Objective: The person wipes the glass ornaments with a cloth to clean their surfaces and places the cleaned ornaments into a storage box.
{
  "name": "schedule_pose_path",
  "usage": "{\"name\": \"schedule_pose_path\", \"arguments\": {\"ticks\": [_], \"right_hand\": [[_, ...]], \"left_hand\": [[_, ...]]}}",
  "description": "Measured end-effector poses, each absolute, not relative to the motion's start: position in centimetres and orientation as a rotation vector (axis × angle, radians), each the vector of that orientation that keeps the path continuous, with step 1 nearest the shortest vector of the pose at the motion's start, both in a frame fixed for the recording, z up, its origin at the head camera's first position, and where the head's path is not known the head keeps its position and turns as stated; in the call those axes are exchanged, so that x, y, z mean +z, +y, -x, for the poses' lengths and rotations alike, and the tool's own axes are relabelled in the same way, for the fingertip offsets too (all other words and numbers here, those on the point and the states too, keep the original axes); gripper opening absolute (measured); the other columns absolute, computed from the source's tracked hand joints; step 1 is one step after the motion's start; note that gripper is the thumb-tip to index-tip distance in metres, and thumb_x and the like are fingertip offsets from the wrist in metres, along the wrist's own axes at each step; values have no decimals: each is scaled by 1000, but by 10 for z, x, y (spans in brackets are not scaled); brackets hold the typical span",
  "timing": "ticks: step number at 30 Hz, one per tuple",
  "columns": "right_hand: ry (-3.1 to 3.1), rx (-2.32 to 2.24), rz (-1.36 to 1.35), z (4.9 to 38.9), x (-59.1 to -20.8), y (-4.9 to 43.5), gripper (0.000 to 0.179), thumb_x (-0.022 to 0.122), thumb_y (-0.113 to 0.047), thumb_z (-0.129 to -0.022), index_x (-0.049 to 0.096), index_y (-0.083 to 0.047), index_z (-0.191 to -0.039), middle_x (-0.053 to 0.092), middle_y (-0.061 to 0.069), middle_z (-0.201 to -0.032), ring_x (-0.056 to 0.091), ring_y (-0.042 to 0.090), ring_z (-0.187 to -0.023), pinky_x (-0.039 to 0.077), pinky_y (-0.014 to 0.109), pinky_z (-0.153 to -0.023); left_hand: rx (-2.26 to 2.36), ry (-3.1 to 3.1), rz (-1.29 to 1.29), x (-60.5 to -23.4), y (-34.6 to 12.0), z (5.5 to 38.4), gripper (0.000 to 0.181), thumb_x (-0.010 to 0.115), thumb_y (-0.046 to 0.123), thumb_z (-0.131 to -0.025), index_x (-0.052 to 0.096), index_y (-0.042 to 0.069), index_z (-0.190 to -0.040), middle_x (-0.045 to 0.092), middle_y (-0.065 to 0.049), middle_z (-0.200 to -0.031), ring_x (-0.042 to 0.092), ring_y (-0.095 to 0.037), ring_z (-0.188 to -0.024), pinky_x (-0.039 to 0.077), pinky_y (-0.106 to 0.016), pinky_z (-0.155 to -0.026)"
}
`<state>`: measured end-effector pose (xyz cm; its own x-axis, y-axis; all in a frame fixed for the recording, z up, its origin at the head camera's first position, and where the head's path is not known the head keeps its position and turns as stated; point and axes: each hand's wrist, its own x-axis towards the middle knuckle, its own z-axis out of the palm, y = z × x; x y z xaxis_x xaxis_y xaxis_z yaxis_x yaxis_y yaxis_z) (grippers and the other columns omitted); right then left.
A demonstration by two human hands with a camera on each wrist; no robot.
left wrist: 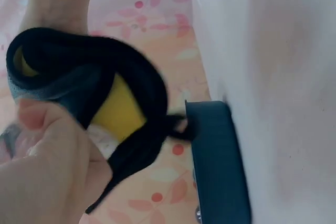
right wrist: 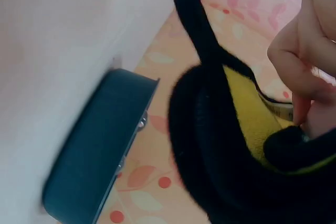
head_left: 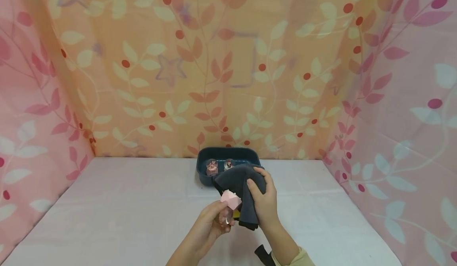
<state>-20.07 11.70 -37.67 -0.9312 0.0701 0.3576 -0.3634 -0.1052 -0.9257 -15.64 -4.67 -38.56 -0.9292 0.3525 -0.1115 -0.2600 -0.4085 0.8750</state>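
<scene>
In the head view, my left hand (head_left: 210, 224) holds a small snow globe with a pink faceted base (head_left: 231, 199) on top and its clear ball (head_left: 226, 216) below, partly behind the fingers. My right hand (head_left: 265, 198) grips a folded dark grey towel (head_left: 235, 180) right beside the globe. The towel's yellow side and black trim show in both wrist views, with the towel (right wrist: 247, 114) draped open near the left hand (right wrist: 310, 51). In the left wrist view the left hand (left wrist: 58, 156) curls close to the towel (left wrist: 123, 108); the globe is mostly hidden there.
A dark teal bin (head_left: 205, 180) stands behind the hands on the white table (head_left: 125, 210). Inside it are a pinkish globe (head_left: 212, 167) and another clear globe (head_left: 229, 164); the towel covers part of the bin. Patterned curtains (head_left: 221, 67) enclose the back and sides.
</scene>
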Motion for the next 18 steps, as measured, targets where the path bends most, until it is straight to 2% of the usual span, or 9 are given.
{"name": "schedule_pose_path", "arguments": {"ticks": [4,6,8,10,12,15,18], "right_hand": [[-1768,1934,-399,194,-380,116,37,55,0,-94,46,-1,-130,50,8,-122,59,17,-96,53,23,-73],[-1716,1767,-538,191,-385,115,38,55,7,-90,48,0,-127,51,7,-117,59,15,-90,53,22,-69],[-1691,1572,-728,190,-390,113,38,58,8,-87,50,0,-124,55,8,-110,58,13,-86,51,22,-68],[-1690,1376,-923,191,-395,111,34,61,0,-91,51,-3,-123,56,11,-107,57,15,-86,50,24,-70],[-1698,1234,-1073,193,-400,110,30,61,-11,-95,52,-7,-124,56,15,-104,56,18,-86,49,27,-72],[-1730,1118,-1149,198,-404,107,32,56,-26,-99,51,-9,-126,55,17,-106,56,24,-89,49,29,-77],[-1741,1126,-1108,202,-405,105,31,61,-14,-96,50,-6,-124,58,18,-103,59,23,-83,50,26,-74]], "left_hand": [[2392,1464,-127,-385,-47,155,37,52,31,-99,46,-2,-117,53,-1,-79,58,-10,-69,43,-23,-63],[2399,1487,-118,-385,-46,155,34,51,33,-100,49,1,-110,55,-1,-79,60,-10,-68,45,-23,-63],[2407,1497,-121,-386,-46,155,29,48,35,-101,52,6,-95,55,0,-76,62,-10,-67,47,-24,-63],[2416,1508,-128,-386,-46,156,32,45,35,-102,49,12,-80,52,2,-70,60,-10,-64,47,-25,-62],[2427,1508,-146,-387,-46,156,36,42,35,-103,47,14,-74,48,3,-67,58,-10,-62,47,-26,-61],[2424,1519,-154,-388,-46,156,39,39,34,-104,44,15,-71,45,4,-66,56,-10,-60,47,-26,-61],[2405,1521,-145,-390,-48,156,39,38,34,-104,45,15,-71,47,4,-65,57,-9,-59,47,-26,-61]]}}
